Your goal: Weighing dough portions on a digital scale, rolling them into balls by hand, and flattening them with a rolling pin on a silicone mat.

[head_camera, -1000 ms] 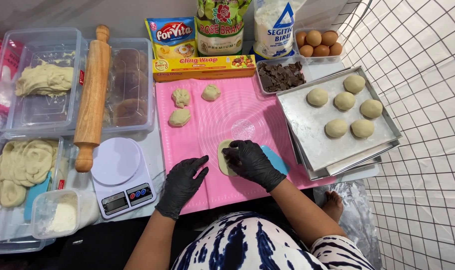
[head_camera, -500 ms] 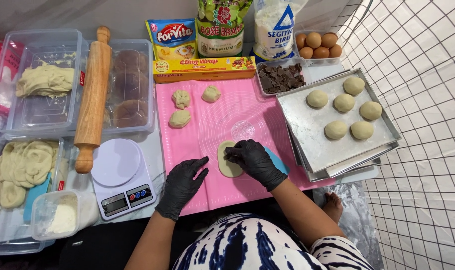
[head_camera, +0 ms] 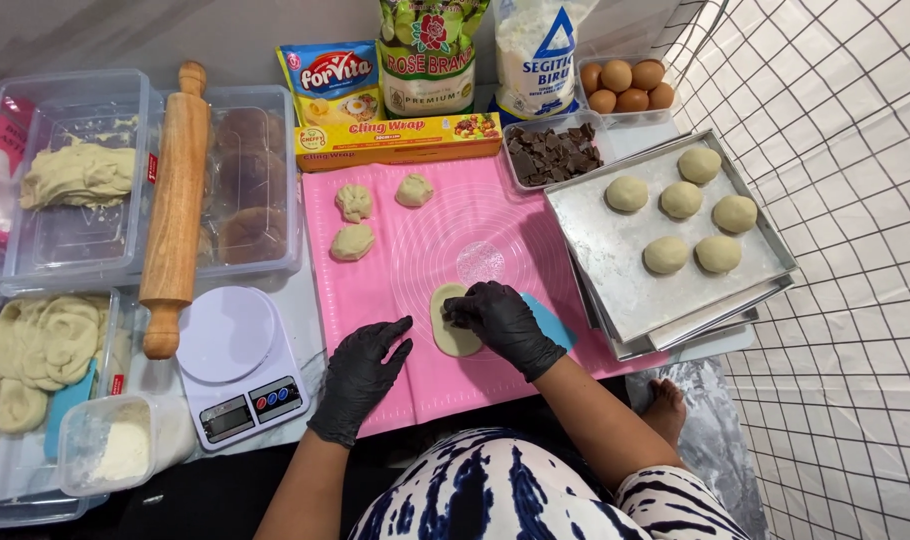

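Pink mat [head_camera: 475,230] covers the middle of a crowded worktop, w/ a white tiled wall on the right.

Right hand [head_camera: 503,320], black-gloved, is curled w/ fingertips pressing on a flattened dough oval [head_camera: 453,322] at the mat's near edge. Left hand [head_camera: 360,375], also gloved, lies open and flat on the mat just beside the dough, holding nothing.

Vs. a sec ago: both hands sit in nearly the same spots and the right hand is on the dough as before. The oval looks about the same shape, so the pressing goes on in place; no filling on it yet.

Around: 3 dough lumps [head_camera: 353,220] at the mat's far left, tray [head_camera: 615,240] w/ 6 balls to the right, chocolate pieces [head_camera: 555,152] behind, rolling pin [head_camera: 175,205] and scale [head_camera: 233,365] to the left, blue scraper [head_camera: 553,322] partly hidden by the right wrist.
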